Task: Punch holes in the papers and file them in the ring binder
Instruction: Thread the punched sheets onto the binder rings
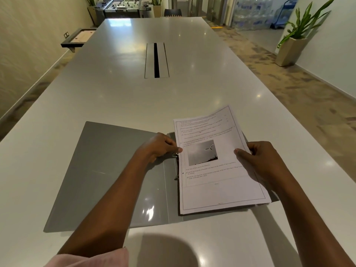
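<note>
On the tabletop [115,93] the ring binder [107,170] lay open, with the papers [217,182] on its right half. The left hand [156,146] had its grip pinched on their left edge, and the right hand [256,160] on their right edge. If the holes missed the small rings [175,155], a page could tear or sit crooked.

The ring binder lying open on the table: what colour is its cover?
Grey, plain and glossy. The ring binder shows best in the head view.
</note>
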A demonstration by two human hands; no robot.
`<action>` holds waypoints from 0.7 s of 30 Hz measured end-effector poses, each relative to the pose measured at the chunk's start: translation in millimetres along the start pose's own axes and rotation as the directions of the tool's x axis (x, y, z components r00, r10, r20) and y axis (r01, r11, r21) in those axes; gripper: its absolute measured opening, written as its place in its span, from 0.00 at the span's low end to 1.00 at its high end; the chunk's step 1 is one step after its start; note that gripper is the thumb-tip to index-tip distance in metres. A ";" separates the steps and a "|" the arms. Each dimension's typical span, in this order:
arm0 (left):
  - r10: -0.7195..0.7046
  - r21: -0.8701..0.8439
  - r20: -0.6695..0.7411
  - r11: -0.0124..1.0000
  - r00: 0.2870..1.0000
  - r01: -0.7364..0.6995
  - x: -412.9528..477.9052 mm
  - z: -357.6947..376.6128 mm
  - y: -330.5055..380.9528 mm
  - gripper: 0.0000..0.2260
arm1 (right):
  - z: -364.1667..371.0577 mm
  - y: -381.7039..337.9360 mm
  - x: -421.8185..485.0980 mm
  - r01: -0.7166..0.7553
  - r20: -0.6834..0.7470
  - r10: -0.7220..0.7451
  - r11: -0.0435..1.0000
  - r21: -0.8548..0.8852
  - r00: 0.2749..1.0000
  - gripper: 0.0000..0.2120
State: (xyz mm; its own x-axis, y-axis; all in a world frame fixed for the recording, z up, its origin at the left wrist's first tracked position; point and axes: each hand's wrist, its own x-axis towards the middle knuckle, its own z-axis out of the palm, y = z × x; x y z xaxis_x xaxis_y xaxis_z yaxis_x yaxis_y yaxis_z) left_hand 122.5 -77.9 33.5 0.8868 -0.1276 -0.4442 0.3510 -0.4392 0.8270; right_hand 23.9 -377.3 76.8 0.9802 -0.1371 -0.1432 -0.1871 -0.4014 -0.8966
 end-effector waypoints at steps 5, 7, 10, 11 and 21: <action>-0.069 0.023 0.074 0.997 0.995 0.067 2.3 -5.9 3.3 0.05 | -0.3 -3.0 1.0 0.014 -0.007 -0.015 1.000 -0.021 1.000 0.08; -0.098 0.040 0.087 0.995 0.991 0.095 3.1 -5.9 3.6 0.03 | 0.2 -2.5 1.7 0.004 -0.006 -0.004 1.000 -0.022 1.000 0.09; -0.161 0.047 0.056 0.986 0.985 0.158 2.4 -3.8 4.9 0.02 | -2.0 -2.4 3.6 -0.009 -0.006 0.009 1.000 -0.030 1.000 0.09; -0.182 0.048 0.048 0.983 0.982 0.180 2.7 -3.8 5.3 0.02 | -2.8 -3.5 3.9 -0.010 -0.004 0.009 0.999 -0.040 1.000 0.10; -0.232 0.082 0.100 0.971 0.967 0.225 3.6 -4.2 5.5 0.04 | -6.6 -8.0 3.7 -0.021 0.011 0.022 0.998 -0.065 1.000 0.12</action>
State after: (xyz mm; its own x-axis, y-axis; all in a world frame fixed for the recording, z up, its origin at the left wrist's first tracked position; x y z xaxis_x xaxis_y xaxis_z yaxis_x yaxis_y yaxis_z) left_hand 128.9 -77.0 37.9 0.7464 -0.1104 -0.6563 0.5154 -0.5281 0.6749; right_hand 28.6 -380.6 86.2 0.9765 -0.1363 -0.1672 -0.2116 -0.4560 -0.8644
